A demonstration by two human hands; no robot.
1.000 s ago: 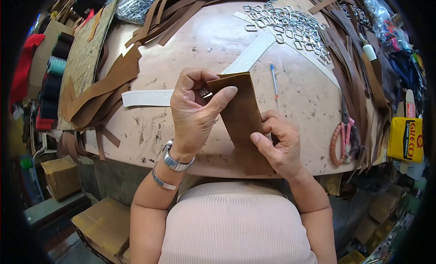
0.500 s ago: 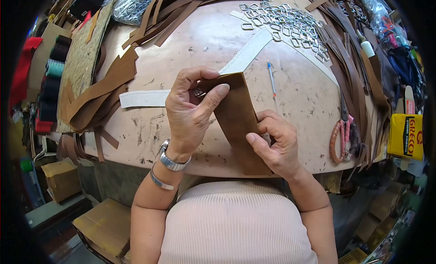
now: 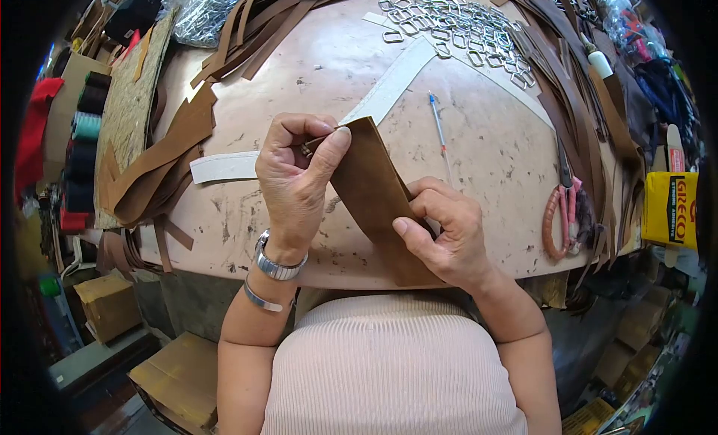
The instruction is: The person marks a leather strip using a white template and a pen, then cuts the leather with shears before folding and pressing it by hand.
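Note:
A brown leather strip (image 3: pixel 374 184) slants over the front of the work table, raised at its far end. My left hand (image 3: pixel 299 162) pinches the strip's upper left corner between thumb and forefinger. A small shiny metal piece (image 3: pixel 307 148) shows in that palm, partly hidden by the fingers. Lower down, my right hand (image 3: pixel 446 229) grips the strip's right edge, thumb on top and fingers curled behind. Beyond the hands lie a white strip (image 3: pixel 393 80) running away at a slant, another white strip (image 3: pixel 224 167) at the left, and a pen with a blue tip (image 3: pixel 438 121).
Metal rectangular rings (image 3: pixel 467 35) are heaped at the back. Brown leather strips (image 3: pixel 164 154) lie at the left, with more (image 3: pixel 568 98) along the right. Scissors with pink-wrapped handles (image 3: pixel 565 214) rest near the right edge, beside a yellow box (image 3: pixel 670 208). Thread spools (image 3: pixel 86 126) stand far left.
The view has shifted slightly. Both hands still hold the leather strip, and its far end with my left hand has moved a little to the left.

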